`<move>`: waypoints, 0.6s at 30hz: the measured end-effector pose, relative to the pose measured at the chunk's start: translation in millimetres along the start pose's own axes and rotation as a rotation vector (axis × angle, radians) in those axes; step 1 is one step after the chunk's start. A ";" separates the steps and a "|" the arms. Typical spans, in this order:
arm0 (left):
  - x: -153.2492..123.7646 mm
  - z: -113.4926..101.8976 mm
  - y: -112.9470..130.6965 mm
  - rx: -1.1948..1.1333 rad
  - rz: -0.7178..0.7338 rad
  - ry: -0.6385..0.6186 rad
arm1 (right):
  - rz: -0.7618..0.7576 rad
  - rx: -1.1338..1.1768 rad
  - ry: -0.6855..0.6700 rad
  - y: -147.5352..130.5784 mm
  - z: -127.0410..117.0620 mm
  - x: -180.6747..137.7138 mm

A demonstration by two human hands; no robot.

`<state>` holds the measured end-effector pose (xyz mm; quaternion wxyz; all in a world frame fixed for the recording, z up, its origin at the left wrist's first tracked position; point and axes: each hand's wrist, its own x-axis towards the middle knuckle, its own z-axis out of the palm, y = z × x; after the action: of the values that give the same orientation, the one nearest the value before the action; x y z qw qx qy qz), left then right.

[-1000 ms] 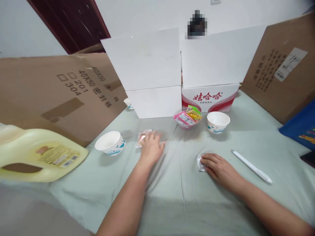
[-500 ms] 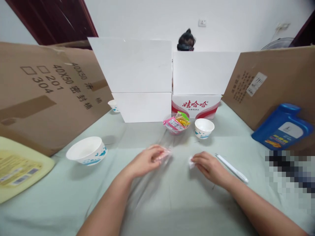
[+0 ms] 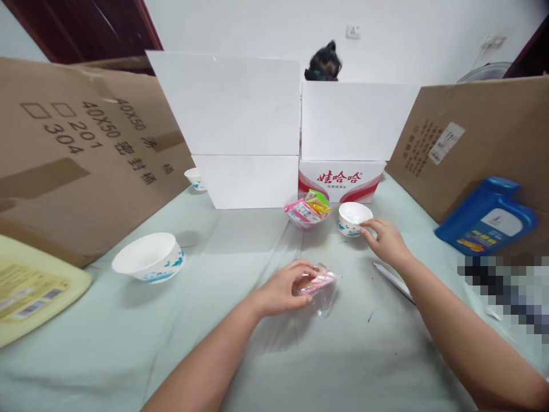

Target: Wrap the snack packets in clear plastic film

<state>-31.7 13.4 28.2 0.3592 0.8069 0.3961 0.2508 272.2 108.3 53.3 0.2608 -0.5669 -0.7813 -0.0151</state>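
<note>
My left hand [image 3: 281, 289] rests on the pale green tablecloth [image 3: 214, 343] with its fingers closed round a pink, clear-wrapped snack packet [image 3: 319, 281]. My right hand [image 3: 386, 241] reaches forward to a small white paper bowl [image 3: 353, 218]. Its fingertips are pinched together at the bowl's right rim, and what they hold, if anything, is hidden. A pink bowl of snack packets [image 3: 305, 210] stands just left of that white bowl.
A white pen [image 3: 391, 278] lies under my right forearm. A larger white bowl [image 3: 148, 262] sits at left and another small bowl [image 3: 195, 178] far back. A yellow jug [image 3: 26, 292], a blue bottle [image 3: 486, 217], cardboard walls, white boxes and a red-and-white box [image 3: 341, 180] ring the table. A person's head [image 3: 321, 63] shows behind.
My left hand picked up the pink packet and drew it toward me. My right hand left its spot on the cloth and moved forward to the small white bowl.
</note>
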 end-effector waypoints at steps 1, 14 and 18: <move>-0.8 3.7 1.5 0.066 0.018 -0.020 | 0.036 -0.007 -0.066 1.7 -5.6 -15.5; 1.7 20.9 11.3 -0.042 -0.173 0.247 | 0.080 -0.049 -0.496 -3.2 -25.9 -79.1; 5.8 19.3 1.5 -0.121 -0.340 0.308 | -0.068 0.118 -0.419 -20.2 -15.3 -82.7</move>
<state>-14.5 10.2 18.2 0.3793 0.6577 0.5608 0.3302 278.5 23.6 36.9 0.1250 -0.5149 -0.8365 0.1401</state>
